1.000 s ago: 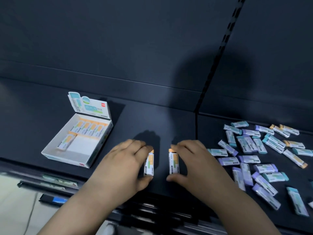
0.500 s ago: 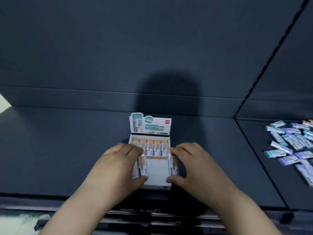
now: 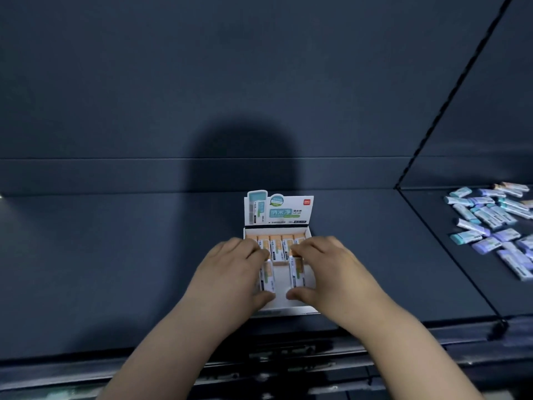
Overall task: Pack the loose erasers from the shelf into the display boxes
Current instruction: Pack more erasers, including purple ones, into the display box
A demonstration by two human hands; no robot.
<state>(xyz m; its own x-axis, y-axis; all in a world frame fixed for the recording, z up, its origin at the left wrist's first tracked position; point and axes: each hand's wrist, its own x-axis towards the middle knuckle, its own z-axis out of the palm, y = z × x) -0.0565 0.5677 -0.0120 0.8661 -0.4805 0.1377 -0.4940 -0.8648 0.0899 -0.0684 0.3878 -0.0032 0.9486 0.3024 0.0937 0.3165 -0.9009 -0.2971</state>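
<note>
Observed: both hands are over an open white display box (image 3: 281,284) standing on a dark shelf (image 3: 115,269), near its front edge.

Left hand (image 3: 230,272): fingers (image 3: 253,251) are curled over the far end of the left eraser (image 3: 266,277) and the thumb (image 3: 264,297) is set against its near end, so the hand pinches it lengthwise. The left eraser has an orange end and a white sleeve. It lies inside the box along the left wall.

Right hand (image 3: 331,272): same grip, mirrored. Its fingertips cover the far end of the right eraser (image 3: 298,272) and its thumb closes on the near end. This eraser lies inside the box toward the right wall.

Between the two thumbs and the two held erasers, bare white box floor shows.

Just beyond the fingertips of both hands, a back row of erasers (image 3: 277,246) fills the far part of the box, laid side by side with orange ends away from the person. The outermost ones are partly covered by the knuckles.

Beyond that row, the printed header card (image 3: 278,209) stands upright.

Well to the right of the right hand, past a seam in the shelving, loose erasers (image 3: 490,223) lie scattered. They are mostly teal and purple, with a few orange at the far edge.
</note>
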